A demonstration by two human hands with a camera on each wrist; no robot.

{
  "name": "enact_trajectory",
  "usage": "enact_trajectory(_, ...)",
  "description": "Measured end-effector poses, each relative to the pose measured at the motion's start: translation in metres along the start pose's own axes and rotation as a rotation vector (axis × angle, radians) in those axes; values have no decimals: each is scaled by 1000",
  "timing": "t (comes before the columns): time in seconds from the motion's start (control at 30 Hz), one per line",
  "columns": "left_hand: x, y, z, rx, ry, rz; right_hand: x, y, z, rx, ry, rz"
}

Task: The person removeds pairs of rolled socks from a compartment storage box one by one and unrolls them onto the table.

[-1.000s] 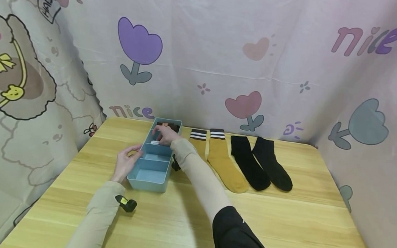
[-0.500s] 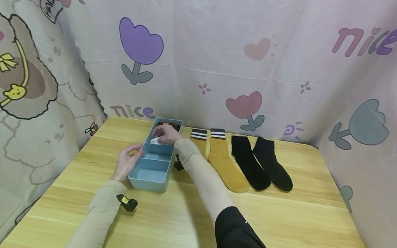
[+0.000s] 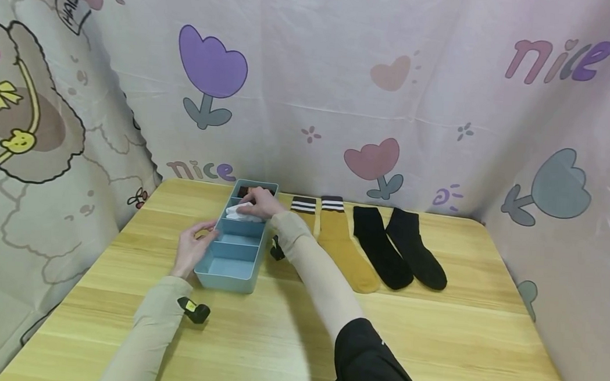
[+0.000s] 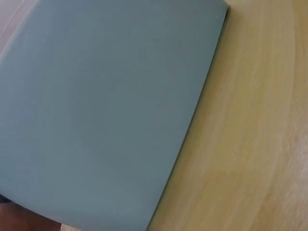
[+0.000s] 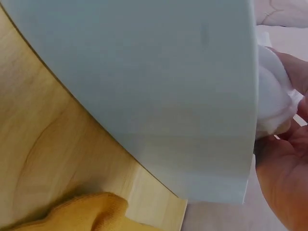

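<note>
A long blue-grey divided box (image 3: 227,283) stands on the left half of the table in the head view. My left hand (image 3: 192,249) holds its left side, thumb at the rim. Over the rear part of the box, my right hand (image 3: 262,204) pinches a bunched white sock (image 3: 239,214), which lies across a compartment just behind the middle divider. In the right wrist view the white sock (image 5: 274,91) bulges above the rim between thumb and fingers. The left wrist view is mostly filled by the box's outer wall (image 4: 101,106).
Dark brown items (image 3: 245,192) sit in the rearmost compartment. Right of the box lie two mustard socks (image 3: 344,248) with striped cuffs, one partly hidden by the right arm, then two black socks (image 3: 382,250). A patterned curtain (image 3: 301,85) hangs behind the wooden table (image 3: 432,344).
My right hand has shifted slightly right and lifted a little, and more of the white sock shows in the compartment. My left hand keeps its place on the box.
</note>
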State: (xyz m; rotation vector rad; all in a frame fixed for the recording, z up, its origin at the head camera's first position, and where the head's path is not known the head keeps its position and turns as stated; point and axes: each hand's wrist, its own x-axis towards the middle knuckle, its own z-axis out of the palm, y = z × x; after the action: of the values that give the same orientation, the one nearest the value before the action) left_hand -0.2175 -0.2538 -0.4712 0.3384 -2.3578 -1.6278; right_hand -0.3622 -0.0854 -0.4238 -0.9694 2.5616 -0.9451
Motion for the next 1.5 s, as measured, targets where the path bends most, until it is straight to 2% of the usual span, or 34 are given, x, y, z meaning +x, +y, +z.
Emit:
enact_trajectory(0.13,0,0,0,19,-1,-6,-1,1,-2,8,18,-9)
enact_trajectory(0.3,0,0,0,22,1,-2,-7,1,-6,54,74,-68)
enact_trajectory(0.63,0,-1,-1,3,-5,-2,-45,-4,-21,164,187,-157)
enact_trajectory(0.8,1,-4,0,5,-1,7,-81,-6,-24,219,205,-155)
enact_trajectory(1.0,3,-4,-3,5,3,28,-142,-1,-19,238,203,-236)
enact_trajectory(1.17,6,0,-4,7,9,53,-195,20,-10,242,146,-212)
enact_trajectory(1.33,9,-1,-7,43,-10,48,-235,46,0,221,124,-197)
enact_trajectory(1.43,7,3,-8,90,-5,94,-251,55,5,228,133,-178)
enact_trajectory(1.5,-1,14,-8,142,19,170,-259,58,9,234,146,-153)
